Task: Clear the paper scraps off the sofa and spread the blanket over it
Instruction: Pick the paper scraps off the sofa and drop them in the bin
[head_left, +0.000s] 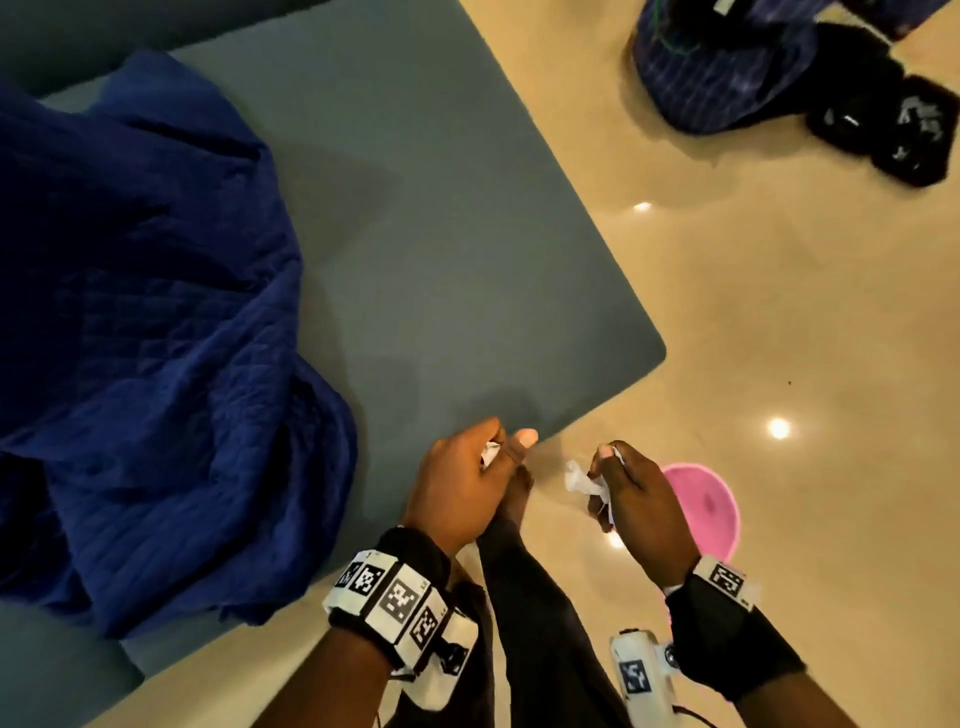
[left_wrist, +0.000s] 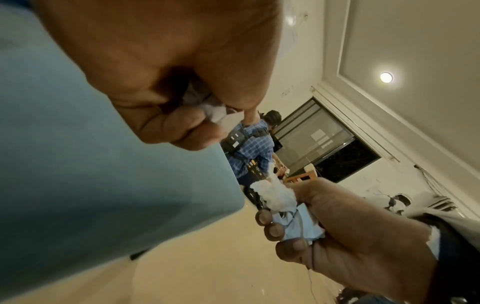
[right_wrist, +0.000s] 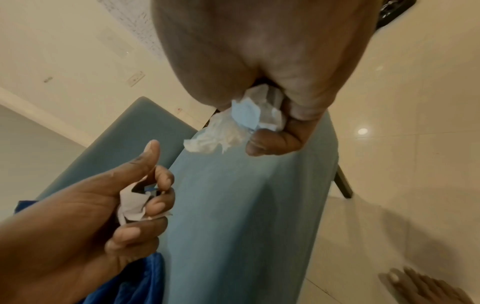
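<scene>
My left hand (head_left: 470, 480) hovers at the near corner of the grey-blue sofa seat (head_left: 426, 249), fingers curled round a crumpled white paper scrap (head_left: 490, 453), thumb up. The same scrap (right_wrist: 132, 203) shows in its curled fingers in the right wrist view. My right hand (head_left: 631, 493) is over the floor just right of it, gripping a wad of white and pale blue paper scraps (head_left: 584, 480), also plain in the left wrist view as scraps (left_wrist: 280, 203). A dark blue quilted blanket (head_left: 140, 338) lies bunched on the sofa's left part.
A pink round bin (head_left: 709, 506) stands on the glossy beige floor right under my right hand. My legs and bare feet are below the hands. Another person in a blue checked shirt (head_left: 717, 67) stands at the far right, with black items on the floor nearby.
</scene>
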